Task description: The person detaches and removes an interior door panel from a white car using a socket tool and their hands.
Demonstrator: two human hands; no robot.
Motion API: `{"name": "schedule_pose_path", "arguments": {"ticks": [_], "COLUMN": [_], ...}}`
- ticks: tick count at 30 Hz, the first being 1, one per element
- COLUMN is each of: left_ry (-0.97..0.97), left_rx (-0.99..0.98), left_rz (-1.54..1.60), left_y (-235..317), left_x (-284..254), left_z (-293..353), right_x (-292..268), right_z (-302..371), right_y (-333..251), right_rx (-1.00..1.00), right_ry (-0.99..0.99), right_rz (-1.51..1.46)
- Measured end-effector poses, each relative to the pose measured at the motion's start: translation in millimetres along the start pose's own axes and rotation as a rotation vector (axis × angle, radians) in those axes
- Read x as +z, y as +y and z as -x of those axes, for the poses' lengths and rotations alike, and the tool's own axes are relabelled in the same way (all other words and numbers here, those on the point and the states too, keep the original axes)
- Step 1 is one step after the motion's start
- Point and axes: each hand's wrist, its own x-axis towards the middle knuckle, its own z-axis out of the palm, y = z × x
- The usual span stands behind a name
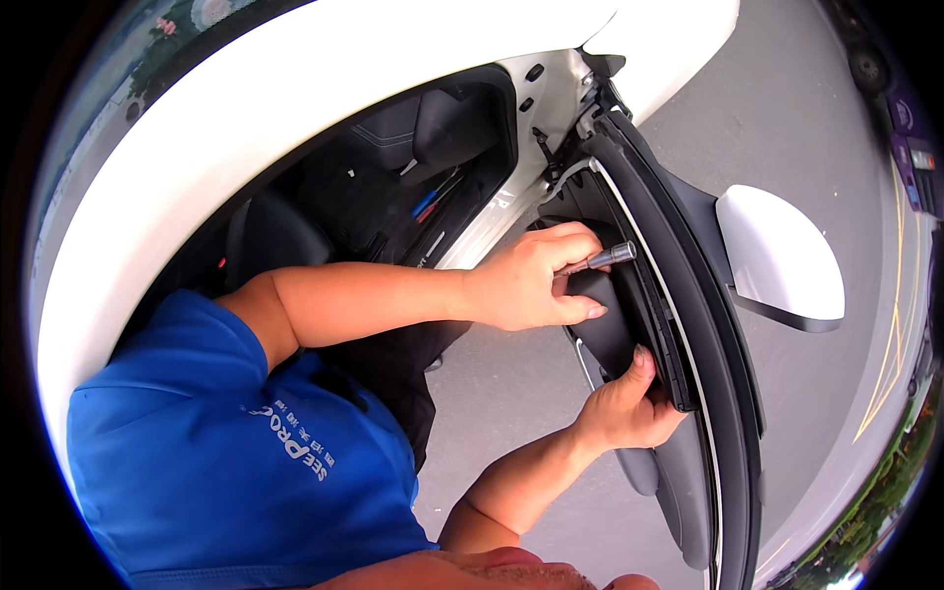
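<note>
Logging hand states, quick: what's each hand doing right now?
Left hand: closed on a metal tool.
Right hand: fingers gripping the door panel.

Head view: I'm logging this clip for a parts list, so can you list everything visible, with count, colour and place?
Car body: one, white, curving across the upper left.
Open car door: one, black inner frame and seal, right of centre.
Door trim panel: one, black, on the door's inner side between the two hands.
Side mirror: one, white, outside the door at right.
Car seats: dark, inside the cabin, upper centre.
Pavement: grey, below the door and at right.
Metal tool: one, silver, its tip sticking out of the left hand.
Blue shirt: one, lower left.
Left hand: fingers closed around the metal tool.
Right hand: fingers gripping the trim panel's edge.
</note>
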Motion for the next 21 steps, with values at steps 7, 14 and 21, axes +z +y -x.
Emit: {"name": "schedule_pose_path", "arguments": {"ticks": [7, 14, 21], "left_ry": [0.060, 0.080, 0.089], "left_rx": [0.098, 0.097, 0.134], "left_rz": [0.036, 0.059, 0.078], "left_y": [-15, -22, -25], "left_x": [4, 6, 11], "left_z": [12, 16, 18], "right_x": [-10, -9, -31], "right_z": [14, 6, 2], "right_y": [3, 0, 5], "right_rx": [-0.197, -0.263, -0.249], "right_ry": [-0.084, -0.158, -0.310], "right_rz": [0.126, 0.239, 0.201]}}
